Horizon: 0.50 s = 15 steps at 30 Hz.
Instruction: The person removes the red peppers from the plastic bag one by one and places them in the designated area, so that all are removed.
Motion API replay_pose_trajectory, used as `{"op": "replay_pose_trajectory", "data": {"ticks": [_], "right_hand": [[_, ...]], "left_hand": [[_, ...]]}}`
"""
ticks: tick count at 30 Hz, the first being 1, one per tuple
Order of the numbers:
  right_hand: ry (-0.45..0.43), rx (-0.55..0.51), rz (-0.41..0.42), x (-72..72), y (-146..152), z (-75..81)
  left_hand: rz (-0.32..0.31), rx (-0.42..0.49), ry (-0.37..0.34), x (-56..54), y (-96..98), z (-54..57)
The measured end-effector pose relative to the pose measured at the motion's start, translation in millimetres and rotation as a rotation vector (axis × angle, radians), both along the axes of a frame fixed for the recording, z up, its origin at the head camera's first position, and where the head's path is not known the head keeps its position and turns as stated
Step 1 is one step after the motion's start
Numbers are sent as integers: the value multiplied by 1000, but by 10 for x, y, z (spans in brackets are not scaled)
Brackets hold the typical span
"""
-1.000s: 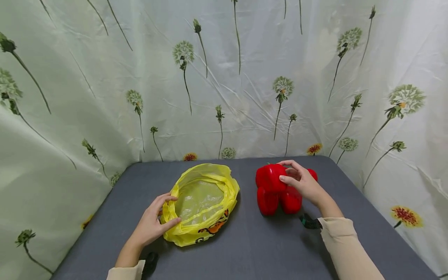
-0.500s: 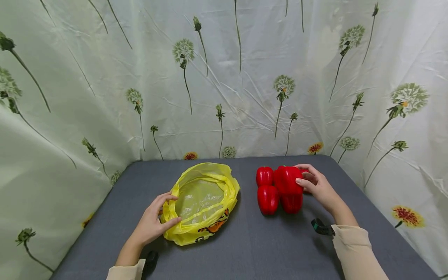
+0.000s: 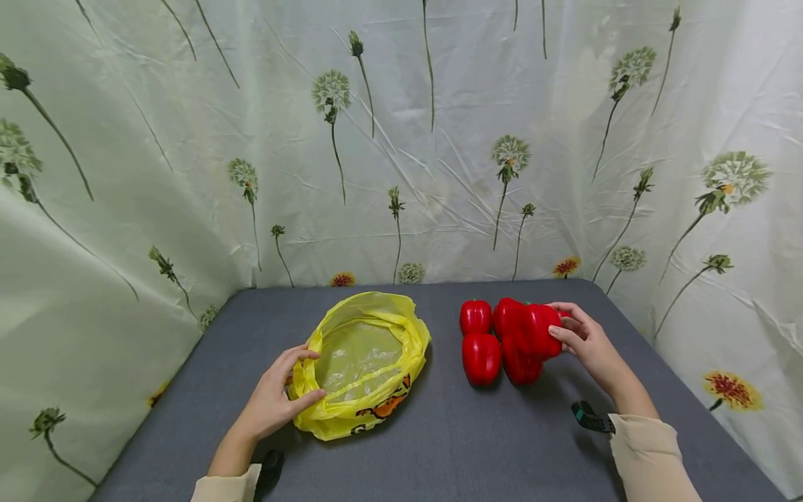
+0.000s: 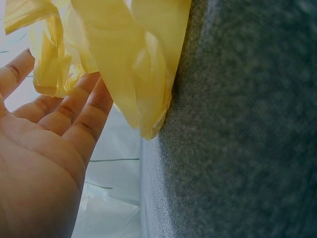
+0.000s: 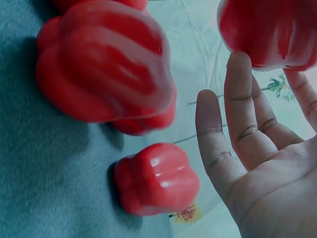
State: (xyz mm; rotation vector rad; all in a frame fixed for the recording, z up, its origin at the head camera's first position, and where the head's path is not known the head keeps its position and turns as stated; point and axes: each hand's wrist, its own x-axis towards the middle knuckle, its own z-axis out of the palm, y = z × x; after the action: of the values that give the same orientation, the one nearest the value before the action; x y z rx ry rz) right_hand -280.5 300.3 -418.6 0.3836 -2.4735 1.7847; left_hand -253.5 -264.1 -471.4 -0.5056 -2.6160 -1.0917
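Note:
In the head view, a yellow plastic bag [image 3: 360,418] stands on the table left of centre with its mouth open. My left hand [image 3: 266,404] holds its left rim, thumb and fingertips lapping over the edge. The left wrist view shows the bag's folds [image 4: 133,59] across those fingers. On the right, my right hand [image 3: 586,345] grips a red bell pepper [image 3: 541,331] by its right side. In the right wrist view this pepper [image 5: 272,34] is at the fingertips, off the table. It partly hides the bell peppers behind and below it.
Several red bell peppers, among them a front left one [image 3: 481,359] and a back left one [image 3: 475,317], stand close together on the grey table [image 3: 439,446]. A flower-printed curtain [image 3: 401,139] surrounds the table's back and sides.
My right hand has moved right with the held bell pepper, which has tilted over, uncovering the bell peppers on the left. My left hand and the bag have stayed put.

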Motion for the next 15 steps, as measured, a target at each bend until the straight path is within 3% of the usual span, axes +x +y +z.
{"op": "replay_pose_trajectory", "data": {"ticks": [15], "right_hand": [[-13, -46, -37, 22, 206, -171]], "left_hand": [[12, 1, -14, 0, 0, -1]]}}
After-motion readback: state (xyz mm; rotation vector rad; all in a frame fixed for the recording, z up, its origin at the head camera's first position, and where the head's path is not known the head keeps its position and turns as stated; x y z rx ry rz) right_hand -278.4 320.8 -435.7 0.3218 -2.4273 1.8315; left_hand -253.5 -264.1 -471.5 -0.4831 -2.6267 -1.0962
